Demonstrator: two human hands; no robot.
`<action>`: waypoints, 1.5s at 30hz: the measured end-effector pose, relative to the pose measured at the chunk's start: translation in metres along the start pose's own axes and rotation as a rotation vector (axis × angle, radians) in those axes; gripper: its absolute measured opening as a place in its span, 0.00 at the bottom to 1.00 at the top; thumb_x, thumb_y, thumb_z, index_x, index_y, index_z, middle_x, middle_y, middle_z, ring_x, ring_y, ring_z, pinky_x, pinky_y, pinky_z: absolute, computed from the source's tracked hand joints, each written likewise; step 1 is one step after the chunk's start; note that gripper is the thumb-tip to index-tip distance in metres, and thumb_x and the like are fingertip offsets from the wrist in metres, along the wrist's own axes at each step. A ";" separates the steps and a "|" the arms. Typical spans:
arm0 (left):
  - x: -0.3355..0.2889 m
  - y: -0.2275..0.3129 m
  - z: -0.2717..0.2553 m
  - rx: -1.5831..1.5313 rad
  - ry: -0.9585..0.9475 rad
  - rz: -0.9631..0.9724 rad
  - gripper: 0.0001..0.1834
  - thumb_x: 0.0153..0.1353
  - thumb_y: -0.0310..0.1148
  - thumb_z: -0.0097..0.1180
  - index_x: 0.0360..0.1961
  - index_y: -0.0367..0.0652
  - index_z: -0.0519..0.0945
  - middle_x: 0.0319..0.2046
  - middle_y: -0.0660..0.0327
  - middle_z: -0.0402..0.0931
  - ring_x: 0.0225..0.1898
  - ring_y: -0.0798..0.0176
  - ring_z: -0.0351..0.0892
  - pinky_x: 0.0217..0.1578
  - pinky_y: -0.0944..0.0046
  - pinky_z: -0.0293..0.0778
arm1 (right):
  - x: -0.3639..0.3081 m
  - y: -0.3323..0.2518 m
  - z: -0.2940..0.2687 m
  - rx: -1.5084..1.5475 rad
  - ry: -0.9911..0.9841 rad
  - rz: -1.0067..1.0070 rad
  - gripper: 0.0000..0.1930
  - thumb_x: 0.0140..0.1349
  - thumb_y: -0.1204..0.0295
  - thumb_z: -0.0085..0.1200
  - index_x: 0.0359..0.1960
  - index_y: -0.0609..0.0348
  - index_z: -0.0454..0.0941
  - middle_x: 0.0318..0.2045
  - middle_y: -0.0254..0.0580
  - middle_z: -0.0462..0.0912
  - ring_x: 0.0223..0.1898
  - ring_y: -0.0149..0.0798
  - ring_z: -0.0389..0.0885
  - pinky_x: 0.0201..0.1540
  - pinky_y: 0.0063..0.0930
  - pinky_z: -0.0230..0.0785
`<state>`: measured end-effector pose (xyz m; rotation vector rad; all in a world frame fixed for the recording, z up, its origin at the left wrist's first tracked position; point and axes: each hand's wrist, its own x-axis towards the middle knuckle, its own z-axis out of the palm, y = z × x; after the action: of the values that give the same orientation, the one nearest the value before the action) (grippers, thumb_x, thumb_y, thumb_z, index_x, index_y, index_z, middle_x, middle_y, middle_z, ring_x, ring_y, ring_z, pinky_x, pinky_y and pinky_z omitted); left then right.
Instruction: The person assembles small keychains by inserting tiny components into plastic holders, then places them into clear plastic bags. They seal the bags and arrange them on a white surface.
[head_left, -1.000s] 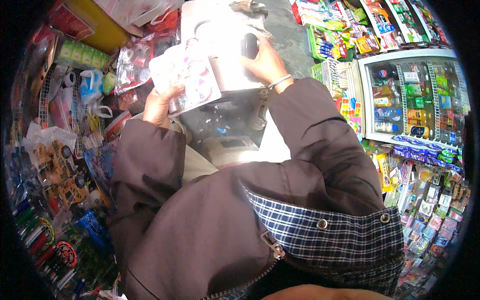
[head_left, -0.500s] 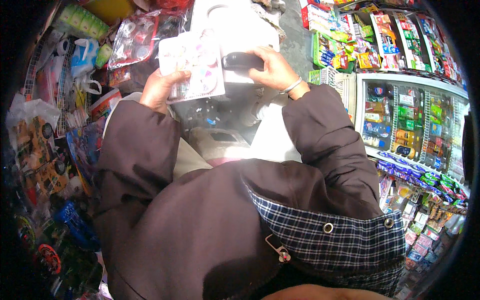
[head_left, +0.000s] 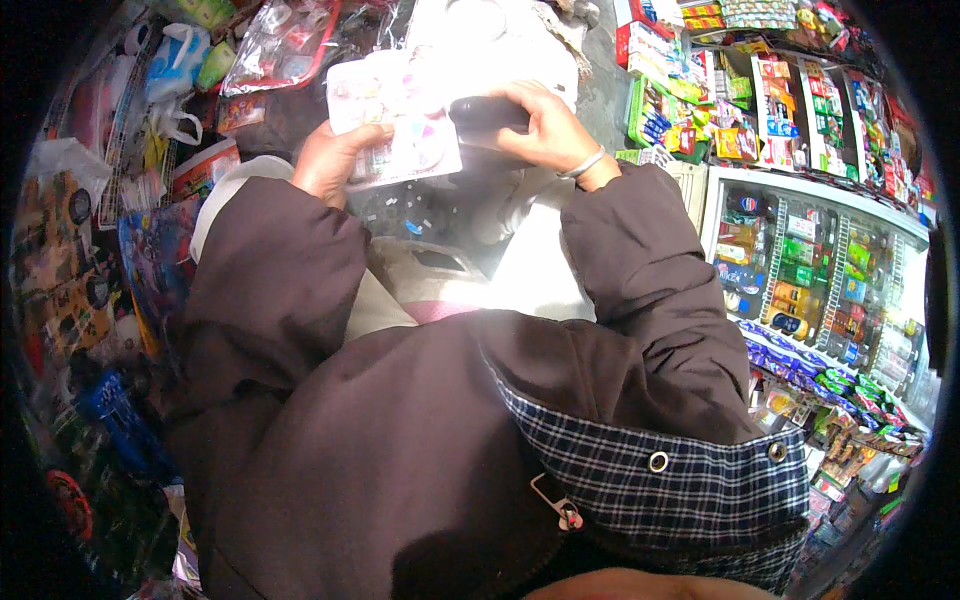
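My left hand (head_left: 328,162) is closed on a pale flat card-like pack (head_left: 400,100) with pink and purple patches, its thumb pressed on the front. Bright sun washes out much of its print. In my right hand (head_left: 550,132), a silver bangle at the wrist, is a black oblong object (head_left: 482,112) with a rounded end; its exact kind cannot be made out. The object's left end lies close to the pack's right edge, and I cannot tell whether they touch. Both are held out in front of me, above a sunlit white surface (head_left: 490,60).
To the right stands a glass-fronted drinks fridge (head_left: 712,235), with snack racks (head_left: 735,105) beyond it. Hanging bags, including a blue-and-white carrier bag (head_left: 178,65), and packaged toys (head_left: 75,260) crowd the left. A plastic-wrapped red-edged pack (head_left: 285,45) lies at the far left.
The view has shifted slightly. The pack and black object remain in my hands, and the black object now tilts a little more across, close to the pack's right edge.
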<state>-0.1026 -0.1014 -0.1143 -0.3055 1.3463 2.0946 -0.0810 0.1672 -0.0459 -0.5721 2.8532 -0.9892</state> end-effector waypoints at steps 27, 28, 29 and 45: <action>0.011 -0.008 0.003 -0.031 -0.024 0.026 0.22 0.51 0.30 0.63 0.49 0.36 0.76 0.41 0.59 0.80 0.41 0.63 0.80 0.44 0.64 0.73 | 0.066 -0.004 0.042 0.097 0.172 0.325 0.19 0.66 0.59 0.44 0.30 0.64 0.79 0.23 0.51 0.80 0.30 0.50 0.80 0.36 0.37 0.70; 0.011 -0.008 0.003 -0.042 -0.030 0.022 0.22 0.51 0.30 0.63 0.49 0.36 0.76 0.42 0.59 0.80 0.41 0.63 0.80 0.44 0.64 0.74 | 0.067 -0.004 0.043 0.087 0.176 0.328 0.19 0.66 0.59 0.45 0.30 0.64 0.79 0.24 0.52 0.80 0.30 0.51 0.80 0.36 0.37 0.70; 0.011 -0.009 0.002 -0.052 -0.037 0.018 0.22 0.51 0.30 0.63 0.49 0.36 0.76 0.42 0.59 0.80 0.41 0.63 0.80 0.44 0.64 0.74 | 0.066 -0.005 0.044 0.077 0.181 0.332 0.19 0.66 0.58 0.45 0.30 0.63 0.79 0.24 0.52 0.80 0.31 0.51 0.80 0.36 0.38 0.70; 0.012 -0.011 0.001 -0.050 -0.080 0.005 0.21 0.52 0.27 0.61 0.49 0.35 0.76 0.41 0.57 0.81 0.40 0.63 0.80 0.44 0.63 0.75 | 0.061 -0.005 0.049 0.083 0.190 0.343 0.20 0.65 0.58 0.48 0.28 0.63 0.81 0.21 0.52 0.79 0.24 0.49 0.79 0.30 0.36 0.68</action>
<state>-0.1054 -0.0926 -0.1278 -0.2371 1.2504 2.1245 -0.1271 0.1128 -0.0779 0.0237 2.9087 -1.1412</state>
